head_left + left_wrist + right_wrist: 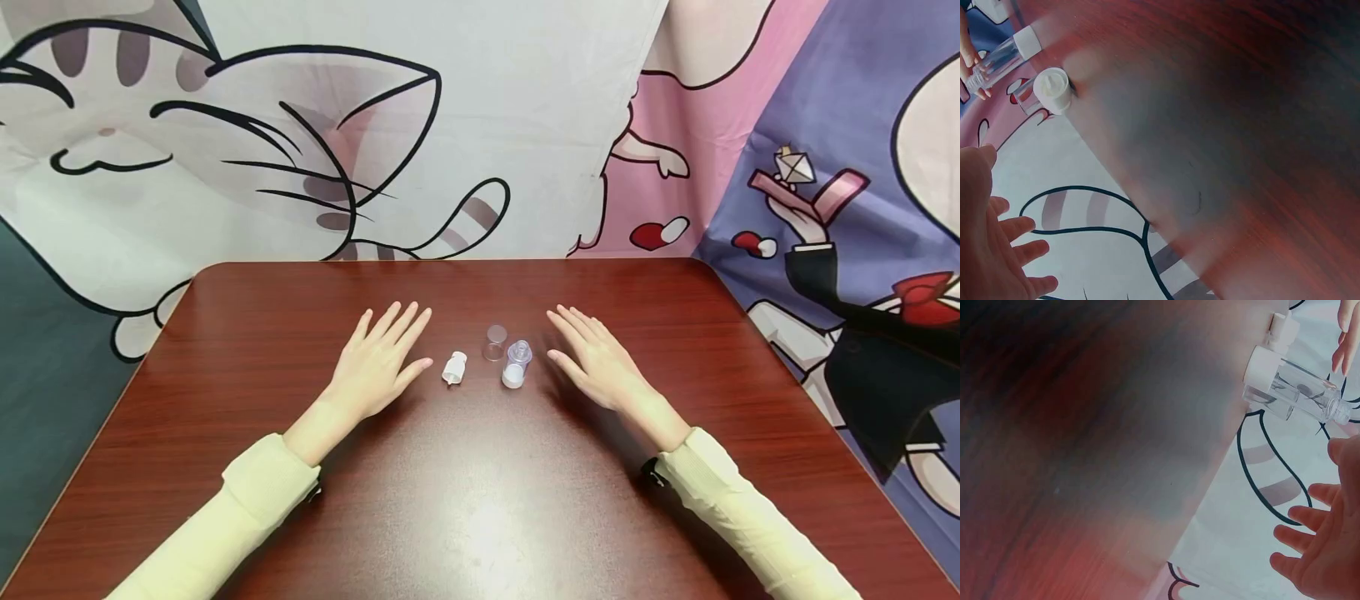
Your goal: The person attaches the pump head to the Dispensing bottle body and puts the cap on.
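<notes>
My left hand (378, 362) is held over the left of the table with its fingers spread straight, holding nothing. Just right of its thumb stands a white pump head (453, 367) with a small nozzle. Beside that is a clear cap (495, 342), see-through and a little farther back. A clear bottle (518, 353) with a white base and an uncapped threaded neck stands upright to its right. My right hand (596, 362) hovers right of the bottle, fingers extended, touching none of these things. In the right wrist view the bottle (1304, 387) overlaps the clear cap (1279, 409).
The dark red-brown wooden table (480, 467) reaches back to a cloth backdrop (510, 100) printed with cartoon figures. A black strap shows under the right sleeve cuff (693, 454). The left sleeve (262, 483) is pale and folded back.
</notes>
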### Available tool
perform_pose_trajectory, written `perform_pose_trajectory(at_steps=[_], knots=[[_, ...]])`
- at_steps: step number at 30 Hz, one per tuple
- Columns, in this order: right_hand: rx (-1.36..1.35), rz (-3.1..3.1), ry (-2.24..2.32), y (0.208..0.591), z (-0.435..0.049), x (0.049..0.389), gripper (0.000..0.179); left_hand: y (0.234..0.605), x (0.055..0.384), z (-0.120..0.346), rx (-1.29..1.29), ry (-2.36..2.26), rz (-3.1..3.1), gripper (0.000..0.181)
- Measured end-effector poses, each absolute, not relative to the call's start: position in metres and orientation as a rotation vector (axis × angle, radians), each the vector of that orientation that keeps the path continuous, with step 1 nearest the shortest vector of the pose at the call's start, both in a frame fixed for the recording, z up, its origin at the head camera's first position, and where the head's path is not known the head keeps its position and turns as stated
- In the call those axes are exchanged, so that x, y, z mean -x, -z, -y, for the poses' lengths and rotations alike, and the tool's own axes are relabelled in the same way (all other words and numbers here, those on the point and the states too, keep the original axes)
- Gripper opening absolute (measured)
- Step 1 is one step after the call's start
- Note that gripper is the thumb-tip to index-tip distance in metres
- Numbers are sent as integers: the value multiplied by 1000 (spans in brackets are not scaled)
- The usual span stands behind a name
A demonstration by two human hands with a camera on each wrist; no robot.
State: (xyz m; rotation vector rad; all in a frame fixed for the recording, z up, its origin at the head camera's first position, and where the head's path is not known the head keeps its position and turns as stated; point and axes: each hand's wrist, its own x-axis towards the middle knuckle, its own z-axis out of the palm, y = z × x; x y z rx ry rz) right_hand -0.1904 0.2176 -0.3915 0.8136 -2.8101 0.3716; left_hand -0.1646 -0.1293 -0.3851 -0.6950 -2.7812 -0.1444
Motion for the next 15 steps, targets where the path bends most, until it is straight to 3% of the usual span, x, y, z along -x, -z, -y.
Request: perform_pose_trajectory(at_steps=[15], knots=[[-807,2789,-405,389,-212,186,54,382,162,124,661,175,2817,61]])
